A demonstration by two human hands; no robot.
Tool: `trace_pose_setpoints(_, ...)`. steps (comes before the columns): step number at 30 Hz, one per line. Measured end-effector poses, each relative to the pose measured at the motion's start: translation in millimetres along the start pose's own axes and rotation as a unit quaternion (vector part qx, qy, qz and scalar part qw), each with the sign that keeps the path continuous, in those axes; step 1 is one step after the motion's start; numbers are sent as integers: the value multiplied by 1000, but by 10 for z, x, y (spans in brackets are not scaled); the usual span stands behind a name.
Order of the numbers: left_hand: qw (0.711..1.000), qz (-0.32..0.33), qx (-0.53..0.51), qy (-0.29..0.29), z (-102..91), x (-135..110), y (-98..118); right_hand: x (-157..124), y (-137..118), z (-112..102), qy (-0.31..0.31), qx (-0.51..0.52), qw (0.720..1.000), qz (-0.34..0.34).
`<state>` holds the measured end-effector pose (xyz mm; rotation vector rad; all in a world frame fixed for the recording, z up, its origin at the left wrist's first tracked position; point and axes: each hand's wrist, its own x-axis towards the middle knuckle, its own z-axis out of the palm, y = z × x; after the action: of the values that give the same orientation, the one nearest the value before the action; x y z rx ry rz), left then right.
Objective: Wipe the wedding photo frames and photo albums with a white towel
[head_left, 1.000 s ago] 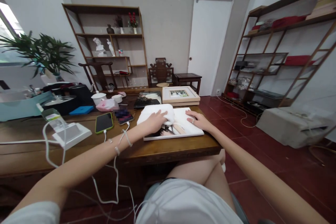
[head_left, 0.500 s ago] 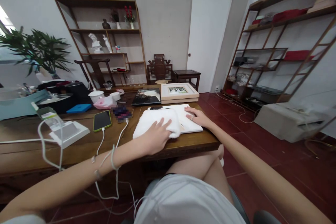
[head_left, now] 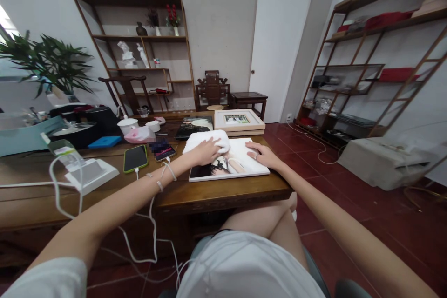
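Note:
A white fluffy towel (head_left: 195, 140) lies folded over the upper left part of a photo panel (head_left: 249, 167) on the wooden table. My left hand (head_left: 208, 150) rests flat on top of the towel, fingers stretched out and pressing it down. On the panel's right side my right hand (head_left: 263, 154) lies with its fingers apart, touching the surface near the edge. Below the towel, the panel shows part of a printed picture with dark and pale areas; the rest of the picture is hidden by the towel and my left hand.
Behind the panel lie a dark photo panel (head_left: 194, 127) and a light wooden picture frame (head_left: 240, 122). To the left are a green-cased phone (head_left: 136, 159) and a second phone (head_left: 164, 152), both on white cables, a pink bag (head_left: 139, 134) and a white box (head_left: 91, 176).
My left hand has pushed the towel away from me toward the panel's far edge, uncovering the lower picture. My right hand stays in place.

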<state>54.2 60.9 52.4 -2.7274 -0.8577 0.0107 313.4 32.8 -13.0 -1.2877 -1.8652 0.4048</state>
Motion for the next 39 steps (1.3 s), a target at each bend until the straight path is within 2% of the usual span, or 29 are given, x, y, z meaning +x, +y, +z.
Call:
trace_pose_setpoints(2, 1000, -3, 3, 18, 40, 59, -78, -2, -4, -2, 1, -4, 1000, -1)
trace_pose_setpoints(5, 999, -15, 11, 26, 23, 31, -10, -7, -2, 0, 2, 0, 1000, -1)
trace_pose_setpoints(7, 1000, -4, 17, 16, -35, -68, 145, -8, 3, 3, 3, 4, 1000, 0)
trace_pose_setpoints(13, 999, 49, 1, 8, -309, -554, 797, -6, -13, -6, 1, -15, 1000, -4)
trace_pose_setpoints(15, 998, 65, -12, 4, -375, -648, 915, -6, -22, -11, -1, -24, 1000, -6)
trace_pose_setpoints(17, 997, 69, -19, -5, -402, -653, 922, -7, -24, -10, 0, -26, 1000, -9)
trace_pose_setpoints(19, 998, 60, -20, -14, -394, -570, 828, -7, -18, -5, 3, -25, 1000, -10)
trace_pose_setpoints(26, 997, -1, -11, -74, -278, 10, 267, 2, -1, 3, -8, -27, 1000, -6)
trace_pose_setpoints(29, 997, 28, 36, -61, -218, 187, 152, 4, -5, 0, -6, -25, 1000, -5)
trace_pose_setpoints(33, 993, 58, 93, -40, -219, 177, 266, 0, -8, -1, -6, -24, 1000, -8)
trace_pose_setpoints(36, 991, 74, 94, -54, -306, -17, 538, -4, -8, -3, -3, -26, 1000, -11)
trace_pose_setpoints(39, 995, 64, 66, -41, -414, -285, 843, -6, -11, -7, -2, -28, 1000, -13)
